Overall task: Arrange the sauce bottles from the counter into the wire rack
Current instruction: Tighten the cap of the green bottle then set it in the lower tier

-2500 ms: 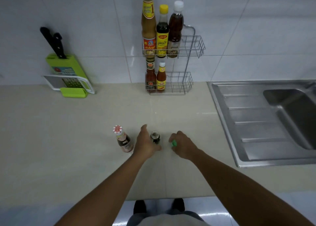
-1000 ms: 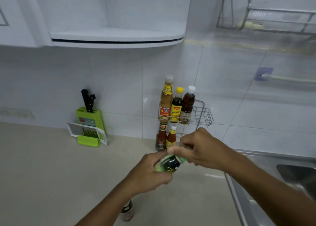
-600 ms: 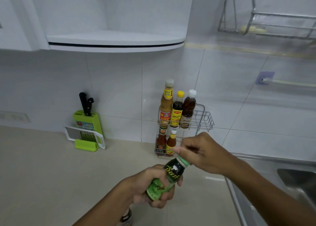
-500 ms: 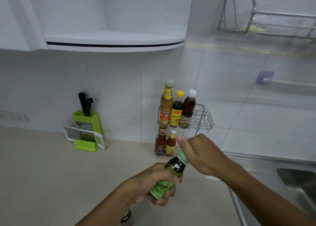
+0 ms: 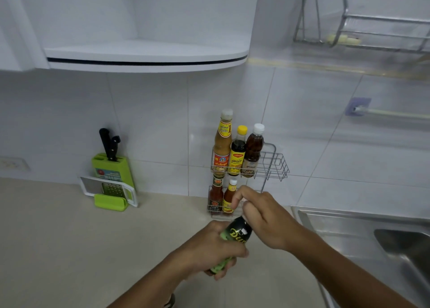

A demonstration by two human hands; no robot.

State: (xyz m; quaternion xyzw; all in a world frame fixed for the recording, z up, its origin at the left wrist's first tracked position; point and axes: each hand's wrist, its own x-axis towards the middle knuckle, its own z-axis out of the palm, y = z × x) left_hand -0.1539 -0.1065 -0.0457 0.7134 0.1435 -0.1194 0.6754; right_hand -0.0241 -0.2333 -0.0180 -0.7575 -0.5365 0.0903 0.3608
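Observation:
My left hand [image 5: 209,249] grips the body of a dark sauce bottle with a green label [image 5: 236,234], held tilted above the counter. My right hand [image 5: 263,217] is closed over the bottle's top, hiding its green cap. Behind them the two-tier wire rack [image 5: 274,165] stands against the tiled wall. Its upper tier holds three tall bottles [image 5: 237,151] on the left, with its right part bare. The lower tier holds two small red sauce bottles [image 5: 221,198].
A green knife block with a grater [image 5: 111,179] stands at the wall to the left. The steel sink [image 5: 372,233] lies to the right. A white corner shelf [image 5: 144,53] hangs overhead, and the beige counter [image 5: 69,237] spreads on the left.
Both hands lifted the green-label bottle off the counter. In the last half second my right hand closed down over its cap and the bottle sank slightly.

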